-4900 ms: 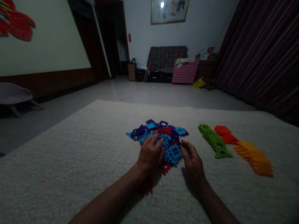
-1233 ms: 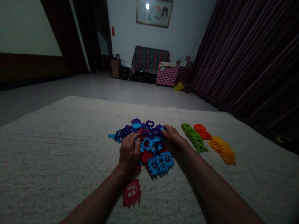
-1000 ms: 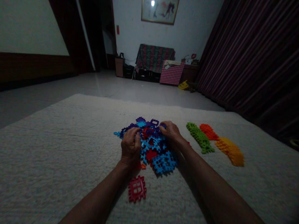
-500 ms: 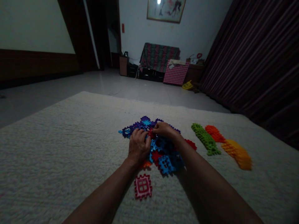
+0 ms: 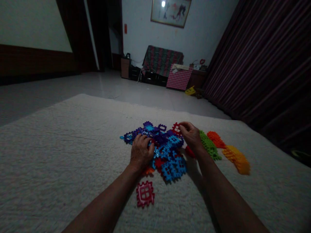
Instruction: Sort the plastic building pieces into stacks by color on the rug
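My right hand (image 5: 190, 132) pinches a red square interlocking plastic tile (image 5: 176, 128) with a window-like cutout, held up at the right back of a loose pile. Under and beside my left hand (image 5: 142, 150) lies that pile of blue tiles (image 5: 172, 168), purple tiles (image 5: 161, 137) and some red ones. My left fingers are bent but apart from the thumb, resting at the pile's left side; what lies beneath the palm is hidden. An orange tile (image 5: 148, 171) peeks out near my left wrist. Closer to me, a pinkish-red window tile (image 5: 145, 194) lies flat by itself.
Right of the pile, green tiles (image 5: 210, 145), orange-red tiles (image 5: 216, 139) and yellow-orange tiles (image 5: 236, 158) lie in overlapping rows on the cream quilted mat (image 5: 73, 145). Beyond are a tiled floor, a cloth-covered cabinet (image 5: 161, 63) and a dark curtain (image 5: 252, 64).
My right hand has moved right, away from my left hand, and lifted the red tile off the middle of the pile. My left hand stays nearly in place. The view has shifted slightly.
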Action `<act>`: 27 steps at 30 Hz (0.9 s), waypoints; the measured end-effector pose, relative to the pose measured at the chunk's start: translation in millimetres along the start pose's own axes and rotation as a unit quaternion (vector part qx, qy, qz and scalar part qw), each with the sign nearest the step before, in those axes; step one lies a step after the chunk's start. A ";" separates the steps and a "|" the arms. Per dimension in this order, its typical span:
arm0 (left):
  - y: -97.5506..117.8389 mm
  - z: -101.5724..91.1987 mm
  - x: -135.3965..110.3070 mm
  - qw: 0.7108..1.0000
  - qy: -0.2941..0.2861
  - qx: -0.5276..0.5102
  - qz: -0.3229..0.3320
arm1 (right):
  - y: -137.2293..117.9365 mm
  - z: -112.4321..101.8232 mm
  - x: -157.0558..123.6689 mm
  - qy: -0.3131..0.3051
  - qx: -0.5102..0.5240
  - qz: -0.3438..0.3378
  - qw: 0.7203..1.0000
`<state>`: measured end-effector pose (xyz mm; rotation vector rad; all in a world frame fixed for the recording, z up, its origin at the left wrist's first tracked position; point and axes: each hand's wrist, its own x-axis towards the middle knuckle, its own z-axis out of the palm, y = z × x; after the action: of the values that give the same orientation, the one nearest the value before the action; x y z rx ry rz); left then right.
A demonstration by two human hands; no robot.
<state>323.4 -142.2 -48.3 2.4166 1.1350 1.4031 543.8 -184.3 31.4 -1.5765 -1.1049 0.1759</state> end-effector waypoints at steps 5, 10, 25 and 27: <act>-0.6 -1.2 1.4 1.000 0.007 0.011 0.023 | 45.1 -46.5 -7.9 0.011 -0.083 0.110 0.990; -1.6 -0.9 1.1 1.000 0.010 0.016 0.024 | 52.1 -36.5 -21.0 0.004 -0.280 0.026 0.960; 0.1 -2.6 2.8 0.999 0.030 -0.008 0.008 | 25.1 3.7 -41.5 -0.206 -0.386 -0.074 0.896; 0.1 -2.7 3.4 0.999 0.034 -0.012 -0.003 | 23.1 3.5 -39.5 -0.203 -0.333 -0.076 0.918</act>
<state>322.3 -140.6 -44.4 2.3639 1.1342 1.4993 532.7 -208.1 -6.2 -2.0992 -1.7337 0.0127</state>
